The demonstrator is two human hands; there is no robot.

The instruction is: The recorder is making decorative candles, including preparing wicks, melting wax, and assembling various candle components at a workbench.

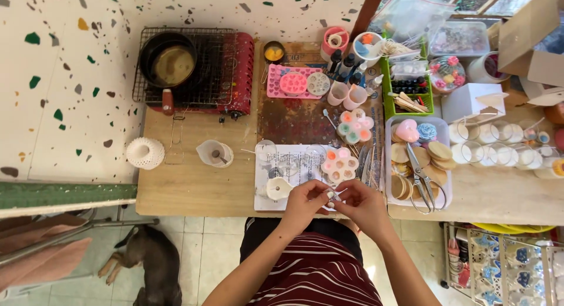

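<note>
Left hand (305, 201) and right hand (359, 203): fingertips pinched together on one small pale metal-looking piece (333, 195), held just above the near edge of the wooden table (194, 188). Adjacent: printed paper sheet (294, 165), small white cup (278, 188), flower-shaped mould (339, 164). Right of these: white tray (389, 165) containing scissors (420, 176) and round wooden discs (439, 151).

Stove (226, 71) with pan (167, 65) at counter (194, 188) far left; moulds (294, 82) right of stove; tray (390, 165) holding scissors (422, 179) right of paper sheet (264, 182); dog (150, 262) on floor, left.
</note>
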